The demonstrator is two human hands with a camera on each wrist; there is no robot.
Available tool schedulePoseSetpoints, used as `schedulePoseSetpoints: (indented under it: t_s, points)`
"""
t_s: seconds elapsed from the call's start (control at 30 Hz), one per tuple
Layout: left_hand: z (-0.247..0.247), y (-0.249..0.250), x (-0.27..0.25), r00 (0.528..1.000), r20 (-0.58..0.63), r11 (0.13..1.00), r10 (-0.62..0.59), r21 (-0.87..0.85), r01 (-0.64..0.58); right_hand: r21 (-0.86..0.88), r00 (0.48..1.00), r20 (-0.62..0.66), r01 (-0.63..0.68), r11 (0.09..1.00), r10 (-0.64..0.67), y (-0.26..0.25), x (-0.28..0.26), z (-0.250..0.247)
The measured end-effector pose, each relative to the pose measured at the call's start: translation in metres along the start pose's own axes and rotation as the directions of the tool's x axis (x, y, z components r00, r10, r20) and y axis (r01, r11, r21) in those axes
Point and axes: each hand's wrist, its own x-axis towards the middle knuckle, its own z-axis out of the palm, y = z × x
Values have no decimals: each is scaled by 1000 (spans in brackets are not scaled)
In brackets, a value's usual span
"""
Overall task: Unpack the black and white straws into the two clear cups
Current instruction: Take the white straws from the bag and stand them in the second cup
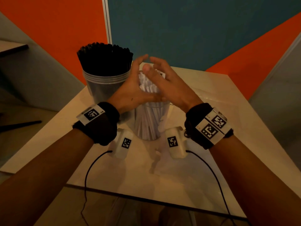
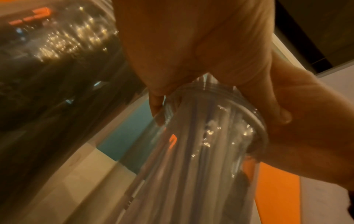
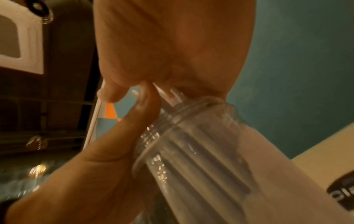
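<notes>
My left hand [image 1: 133, 88] and right hand [image 1: 166, 85] cup the bundle of white straws [image 1: 149, 84] from either side, fingers straight and relaxed, palms against the bundle where it rises out of the near clear cup [image 1: 149, 126]. The straws stand nearly upright, their long axis running from the cup's base up between my palms, the tops fanned a little toward me. Both hands sit equally close, the heels of my palms meeting just above the cup's rim; from the wrist cameras the rim lies right under my palms. Any further squaring, I judge, means pressing inward and downward along that axis. Just to the left and farther back stands the second clear cup [image 1: 105, 88], packed with black straws [image 1: 104, 57], close beside my left hand, so a wide sweep on that side could knock it. One stray black straw [image 1: 24, 123] lies off the pale table [image 1: 219, 111] to the left. Both colours appear seated, so the task looks almost finished.
</notes>
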Motion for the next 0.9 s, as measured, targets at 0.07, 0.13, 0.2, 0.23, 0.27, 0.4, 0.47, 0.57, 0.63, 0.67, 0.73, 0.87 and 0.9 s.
schedulePoseSetpoints:
  t_s: [0.07,0.13,0.2,0.23,0.27,0.4,0.47,0.57,0.63,0.67,0.73,0.87,0.9]
  points:
    - [1,-1,1,999,-21,1000,25,-4,-25,-81,997,74,-6,997,12,-5,-2,3]
    - [2,-1,3,997,-57,998,53,18,-52,-71,996,88,-6,997,12,-10,-4,4]
    - [3,2,3,994,-78,996,75,52,-71,-30,994,103,-21,999,24,-14,-6,3]
    - [3,3,3,994,-74,996,80,50,-77,-36,992,122,-30,999,34,-17,-8,2]
    - [3,4,3,995,-63,996,80,37,-78,-49,989,140,-36,998,42,-18,-10,0]
    - [3,6,1,993,-79,993,91,77,-85,-44,994,100,-32,999,36,-23,-20,-8]
    - [3,6,-3,988,-93,977,122,188,-103,-30,998,59,-29,999,31,-22,-29,-15]
    - [0,9,-15,977,-106,921,184,366,-134,-6,1000,14,-11,1000,11,-21,-51,-25]
    - [1,18,-26,956,-109,847,272,499,-184,-3,1000,-18,7,1000,-7,-18,-66,-33]
    - [2,24,-32,937,-113,793,331,571,-212,-2,999,-37,24,1000,-24,-16,-73,-37]
    - [5,38,-45,880,-112,679,461,683,-269,3,996,-78,50,999,-50,-10,-89,-45]
    - [27,56,-77,825,162,556,541,668,-495,20,997,-66,33,999,-32,-4,-124,-55]
    - [37,54,-83,825,302,555,478,624,-550,24,998,-67,24,999,-22,-3,-132,-57]
